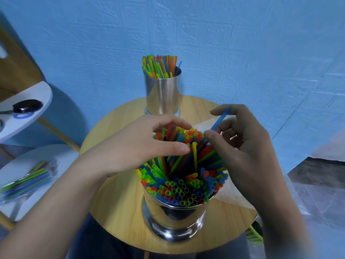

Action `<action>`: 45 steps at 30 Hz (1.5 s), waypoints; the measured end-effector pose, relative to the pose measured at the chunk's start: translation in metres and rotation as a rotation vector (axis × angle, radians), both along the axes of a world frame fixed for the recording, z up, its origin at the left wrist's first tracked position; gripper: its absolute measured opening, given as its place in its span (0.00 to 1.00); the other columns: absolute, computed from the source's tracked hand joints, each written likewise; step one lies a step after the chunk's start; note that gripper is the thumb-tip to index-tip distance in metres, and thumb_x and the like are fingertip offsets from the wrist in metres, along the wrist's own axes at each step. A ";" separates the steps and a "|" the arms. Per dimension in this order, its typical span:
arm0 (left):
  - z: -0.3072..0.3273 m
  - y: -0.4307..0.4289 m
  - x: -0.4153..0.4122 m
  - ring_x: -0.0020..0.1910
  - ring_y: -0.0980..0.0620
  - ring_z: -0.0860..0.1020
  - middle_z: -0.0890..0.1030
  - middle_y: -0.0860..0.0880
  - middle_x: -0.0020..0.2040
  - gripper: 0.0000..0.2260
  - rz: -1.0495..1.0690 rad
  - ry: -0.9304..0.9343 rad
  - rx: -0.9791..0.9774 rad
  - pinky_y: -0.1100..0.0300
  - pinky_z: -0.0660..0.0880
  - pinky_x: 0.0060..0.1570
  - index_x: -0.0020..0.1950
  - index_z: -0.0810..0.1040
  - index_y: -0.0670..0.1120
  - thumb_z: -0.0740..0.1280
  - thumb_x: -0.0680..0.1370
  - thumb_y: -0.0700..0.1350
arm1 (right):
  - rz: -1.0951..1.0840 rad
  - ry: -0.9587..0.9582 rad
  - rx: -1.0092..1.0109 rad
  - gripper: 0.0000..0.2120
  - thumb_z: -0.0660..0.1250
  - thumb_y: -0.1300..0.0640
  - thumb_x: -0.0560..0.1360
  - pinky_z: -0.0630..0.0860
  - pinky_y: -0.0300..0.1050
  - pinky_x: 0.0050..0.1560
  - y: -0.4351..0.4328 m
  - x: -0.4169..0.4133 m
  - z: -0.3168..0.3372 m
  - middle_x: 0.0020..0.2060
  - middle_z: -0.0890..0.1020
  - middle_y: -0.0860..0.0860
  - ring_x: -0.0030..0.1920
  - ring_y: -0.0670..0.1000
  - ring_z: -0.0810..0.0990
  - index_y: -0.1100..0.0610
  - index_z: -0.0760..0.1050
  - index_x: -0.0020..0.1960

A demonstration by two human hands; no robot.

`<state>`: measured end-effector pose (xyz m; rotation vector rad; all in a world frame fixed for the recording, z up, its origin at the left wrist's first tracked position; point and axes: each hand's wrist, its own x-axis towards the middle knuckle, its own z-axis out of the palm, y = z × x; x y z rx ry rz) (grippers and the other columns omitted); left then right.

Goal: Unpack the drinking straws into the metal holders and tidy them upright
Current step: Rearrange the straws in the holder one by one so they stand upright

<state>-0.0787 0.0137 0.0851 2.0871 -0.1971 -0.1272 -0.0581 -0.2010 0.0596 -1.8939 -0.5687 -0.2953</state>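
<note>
Key relation: the blue straw (219, 120) leans off vertical. Its top points to the bench's far right edge and its lower end runs down into the fanned straws (186, 174) of the near holder (175, 217). To stand upright, the top has to swing back toward the near-left, over the holder mouth.

Right hand (240, 141) is the one on it. Thumb and index finger pinch the blue straw near its upper end, and the other fingers are loosely curled and not touching it. The hand sits just right of the bundle, palm facing left.

Left hand (141, 144) comes in from the left edge. Its thumb is on the near side and its curled fingers go over the tops of the straws that lean away, so it grips that far-side bunch. I can't tell how many it actually has.

The near holder stands by the near edge of the bench (115, 212), packed full. The near rows are upright with open ends showing, and the far half is splayed. The far holder (162, 94) stands at the far edge, well apart, with its straws roughly upright — one blue straw leans right.

My read: unpacking here is mostly done and the tidy step is in hand. Risk — tilting the blue straw may drag its neighbours with it.

A spare pack (26, 180) lies on the white shelf (61, 156) off the left.
</note>
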 end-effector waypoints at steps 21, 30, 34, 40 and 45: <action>-0.008 -0.004 0.003 0.36 0.59 0.76 0.78 0.54 0.37 0.04 0.093 -0.215 0.096 0.67 0.73 0.42 0.46 0.83 0.57 0.75 0.75 0.49 | -0.009 0.011 -0.105 0.06 0.70 0.43 0.76 0.72 0.44 0.42 0.003 0.003 0.001 0.42 0.81 0.42 0.43 0.48 0.77 0.42 0.81 0.41; 0.000 -0.013 -0.003 0.47 0.60 0.79 0.83 0.62 0.45 0.03 0.154 -0.335 0.165 0.57 0.76 0.52 0.46 0.83 0.58 0.72 0.76 0.55 | 0.000 0.013 -0.139 0.07 0.68 0.43 0.79 0.69 0.37 0.41 0.000 0.003 -0.001 0.43 0.80 0.42 0.45 0.47 0.77 0.39 0.83 0.44; 0.003 -0.013 -0.002 0.52 0.58 0.80 0.83 0.59 0.48 0.04 0.095 -0.347 0.099 0.59 0.75 0.55 0.48 0.82 0.56 0.73 0.76 0.53 | 0.006 -0.001 -0.146 0.05 0.67 0.46 0.78 0.70 0.37 0.41 0.000 0.001 0.000 0.42 0.80 0.42 0.45 0.48 0.77 0.39 0.82 0.46; 0.008 -0.015 0.000 0.51 0.56 0.82 0.84 0.58 0.47 0.03 0.082 -0.451 -0.046 0.55 0.77 0.59 0.49 0.82 0.55 0.72 0.75 0.49 | -0.011 -0.016 -0.123 0.08 0.65 0.46 0.79 0.70 0.36 0.41 0.000 -0.001 0.000 0.42 0.81 0.42 0.45 0.48 0.78 0.42 0.82 0.46; 0.012 -0.017 0.000 0.42 0.50 0.82 0.83 0.44 0.44 0.12 0.114 -0.590 -0.310 0.58 0.77 0.46 0.60 0.81 0.50 0.70 0.79 0.38 | -0.001 -0.013 -0.114 0.08 0.65 0.46 0.79 0.72 0.39 0.42 -0.002 -0.004 0.001 0.43 0.81 0.42 0.47 0.49 0.78 0.42 0.82 0.45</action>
